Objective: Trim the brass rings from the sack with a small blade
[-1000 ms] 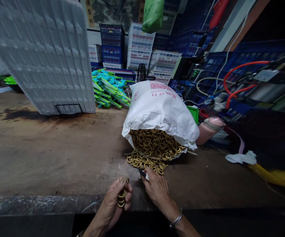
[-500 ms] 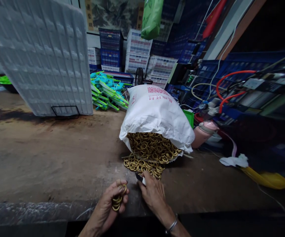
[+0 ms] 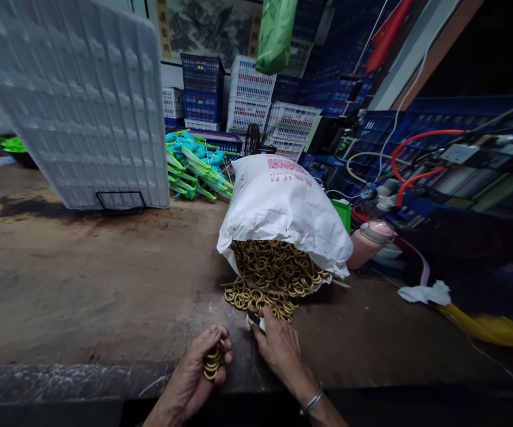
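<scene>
My left hand (image 3: 189, 367), near the front edge of the table, is closed around several brass-coloured rings (image 3: 212, 363) stacked in the curled fingers. Just to its right, my right hand (image 3: 283, 349) reaches to the near edge of a pile of loose rings (image 3: 263, 298). A small black-and-white item (image 3: 255, 319) shows at its thumb and fingertips; its kind is hard to make out. Behind the pile, a white woven sack (image 3: 283, 198) lies on its side, its mouth facing me and full of the same rings.
A ribbed white plastic panel (image 3: 105, 118) stands in a black wire holder on the wooden table (image 3: 82, 284). Green and blue plastic pieces (image 3: 198, 166) are heaped behind. On the right are a pink bottle (image 3: 369, 240), hoses and a yellow bag (image 3: 487, 326). Stacked crates (image 3: 249, 89) stand at the back.
The thumb and fingers of my left hand have drawn in over the rings. My right hand stays by the pile, nearly unmoved. The view has shifted slightly.
</scene>
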The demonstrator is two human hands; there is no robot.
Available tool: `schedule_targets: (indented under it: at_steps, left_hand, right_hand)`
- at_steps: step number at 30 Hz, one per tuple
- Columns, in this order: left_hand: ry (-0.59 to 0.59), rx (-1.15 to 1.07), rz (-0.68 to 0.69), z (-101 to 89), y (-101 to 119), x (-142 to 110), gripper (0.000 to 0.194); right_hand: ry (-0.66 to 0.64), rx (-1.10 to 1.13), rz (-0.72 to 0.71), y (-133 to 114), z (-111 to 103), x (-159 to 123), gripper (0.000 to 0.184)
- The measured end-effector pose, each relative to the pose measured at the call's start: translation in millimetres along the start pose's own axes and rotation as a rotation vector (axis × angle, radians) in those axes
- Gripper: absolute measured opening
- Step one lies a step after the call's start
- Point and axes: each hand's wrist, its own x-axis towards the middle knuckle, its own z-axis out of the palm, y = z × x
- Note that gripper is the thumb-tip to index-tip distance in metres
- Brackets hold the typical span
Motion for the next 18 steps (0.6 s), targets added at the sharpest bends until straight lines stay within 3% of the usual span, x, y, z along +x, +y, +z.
schedule_targets:
  at_steps: [7,14,18]
  left_hand:
    - [0.019,-0.014,0.012,1.8,-2.3,4.8,0.02]
    - [0.105,0.19,0.092,8.9,-13.3,7.0,0.034]
    - [0.118,0.331,0.177,12.6,-16.4,8.8,0.034]
  right_hand:
    - [0.048,0.141,-0.044,5.0,1.4,-1.2,0.011]
    - [0.081,0.569,-0.151,-1.2,6.4,-2.0,0.01]
    - [0.013,0.717,-0.199,-12.0,6.6,-8.2,0.01]
